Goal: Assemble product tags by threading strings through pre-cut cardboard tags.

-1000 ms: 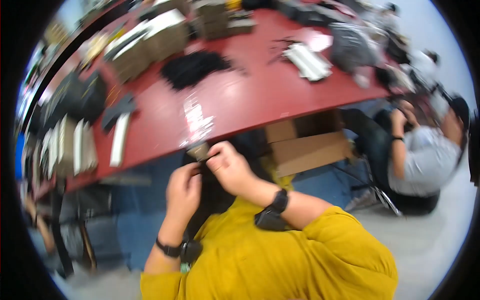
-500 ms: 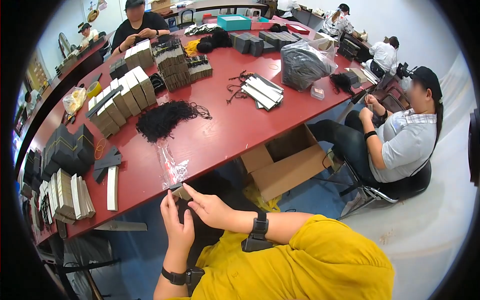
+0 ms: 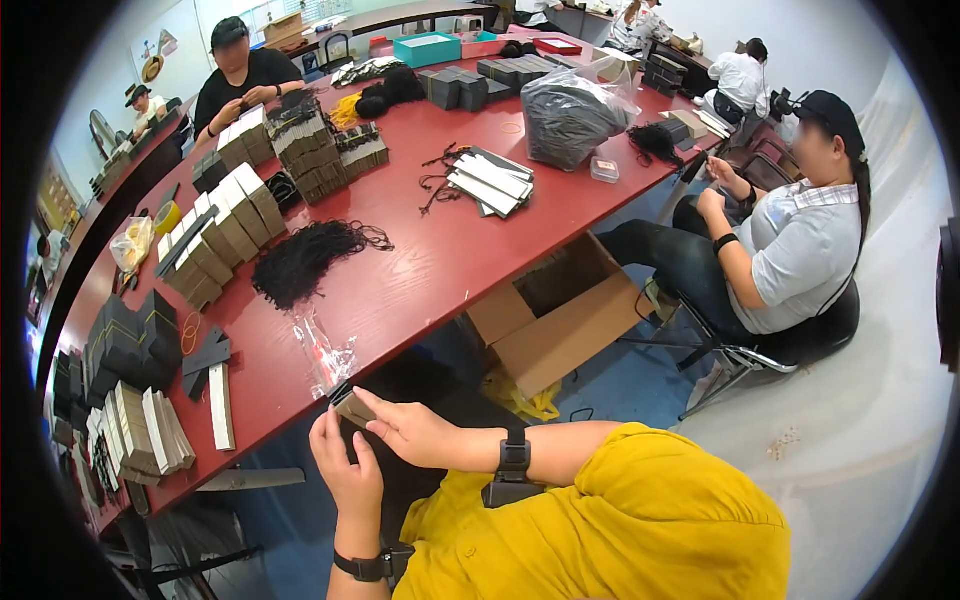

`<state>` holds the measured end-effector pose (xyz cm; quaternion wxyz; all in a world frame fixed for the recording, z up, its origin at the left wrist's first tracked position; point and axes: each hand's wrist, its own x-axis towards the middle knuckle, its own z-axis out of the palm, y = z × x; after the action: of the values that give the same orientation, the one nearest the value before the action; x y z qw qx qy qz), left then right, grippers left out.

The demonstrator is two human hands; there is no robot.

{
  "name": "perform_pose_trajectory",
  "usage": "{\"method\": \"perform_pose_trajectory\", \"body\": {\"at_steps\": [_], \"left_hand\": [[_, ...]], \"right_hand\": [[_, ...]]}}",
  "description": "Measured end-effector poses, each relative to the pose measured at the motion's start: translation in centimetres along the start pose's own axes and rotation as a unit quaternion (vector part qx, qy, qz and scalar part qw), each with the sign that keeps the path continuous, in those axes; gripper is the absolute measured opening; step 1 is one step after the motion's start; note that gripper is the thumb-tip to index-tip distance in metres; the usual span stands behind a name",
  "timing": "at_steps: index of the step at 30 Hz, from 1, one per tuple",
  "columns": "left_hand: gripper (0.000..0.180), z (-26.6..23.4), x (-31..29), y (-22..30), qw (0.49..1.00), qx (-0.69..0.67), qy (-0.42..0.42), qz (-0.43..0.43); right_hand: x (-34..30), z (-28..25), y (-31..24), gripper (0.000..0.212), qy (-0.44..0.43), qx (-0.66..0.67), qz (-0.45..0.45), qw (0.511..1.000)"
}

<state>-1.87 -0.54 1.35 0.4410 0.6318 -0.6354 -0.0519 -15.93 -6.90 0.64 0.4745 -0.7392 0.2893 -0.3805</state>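
Between both my hands, at the table's near edge, is a small stack of card tags (image 3: 356,409), brownish on its near side with black edges on top. My left hand (image 3: 345,460) is closed on its left side, the fingertips against the cards. My right hand (image 3: 412,430) presses the stack from the right with fingers and thumb. Just beyond lies a clear plastic bag (image 3: 330,362) with red marks. Farther off is a heap of black cords (image 3: 305,262). White card strips (image 3: 220,405) and dark strips (image 3: 205,360) lie to the left.
Bundled card stacks (image 3: 135,430) and black bundles (image 3: 130,340) fill the table's left end. Taller stacks (image 3: 235,215) stand farther back. A grey plastic-wrapped bag (image 3: 565,120) sits at the right. An open cardboard box (image 3: 570,335) is below the edge. A co-worker (image 3: 800,240) sits at right, another across.
My view has shifted, so the table things sit farther left in the picture. The stack is tilted more toward me, showing more of its brown face; both hands stay on it.
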Motion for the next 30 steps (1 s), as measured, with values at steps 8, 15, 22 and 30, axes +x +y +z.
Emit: {"method": "perform_pose_trajectory", "body": {"at_steps": [8,15,22,30], "left_hand": [[0.041,-0.6,0.5,0.6,0.996,0.065,0.028,0.059],[0.018,-0.6,2.0,0.7,0.98,-0.152,0.046,-0.119],[0.018,-0.4,1.6,-0.8,0.993,-0.104,0.005,0.05],[0.008,-0.1,1.0,-0.7,0.877,-0.395,-0.041,-0.27]], "right_hand": [[0.3,0.1,-0.4,0.055,0.044,-0.057,-0.056,0.996],[0.0,0.3,-1.1,0.044,-0.003,0.037,0.097,0.995],[-0.3,-1.6,-0.2,0.031,-0.079,0.133,0.176,0.972],[0.5,-0.9,-0.1,0.029,-0.064,0.118,0.162,0.978]]}}
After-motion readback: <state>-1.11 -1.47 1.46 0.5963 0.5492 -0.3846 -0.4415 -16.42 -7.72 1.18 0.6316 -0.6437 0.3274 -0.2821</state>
